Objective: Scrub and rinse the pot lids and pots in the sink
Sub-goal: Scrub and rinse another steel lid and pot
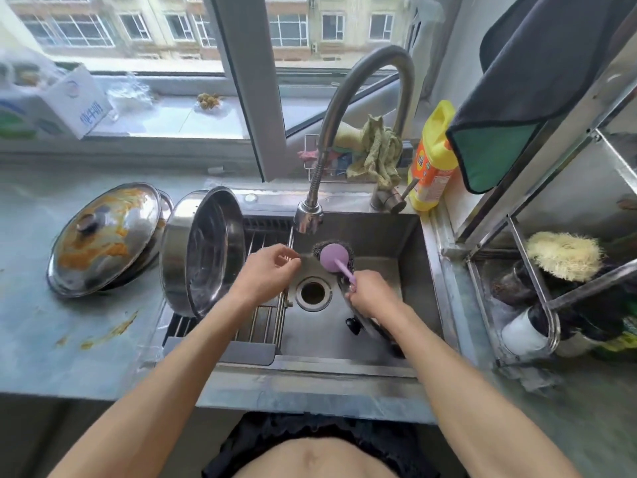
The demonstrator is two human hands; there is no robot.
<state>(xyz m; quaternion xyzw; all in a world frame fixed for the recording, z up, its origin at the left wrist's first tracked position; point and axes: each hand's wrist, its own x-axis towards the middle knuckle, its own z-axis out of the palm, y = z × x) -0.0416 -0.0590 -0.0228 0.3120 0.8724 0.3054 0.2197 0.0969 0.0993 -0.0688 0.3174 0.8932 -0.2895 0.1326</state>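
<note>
Head view: right hand (370,294) grips a purple round-headed scrub brush (333,258) over the steel sink (410,257) — apparently above a steel lid (362,322). Left hand (265,270) hovers loosely curled, holding nothing. A shiny steel pot (203,251) stands tilted on the drain rack (265,326); a stained domed lid (103,236) rests on the counter (51,339).

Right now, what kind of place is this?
Most likely a home kitchen: a steel sink with a gooseneck faucet, a food-stained pot lid on the counter, and a yellow detergent bottle by the window.

right hand (370,293) gripping scrubber (333,258) (purple), over sink (410,257)
</note>
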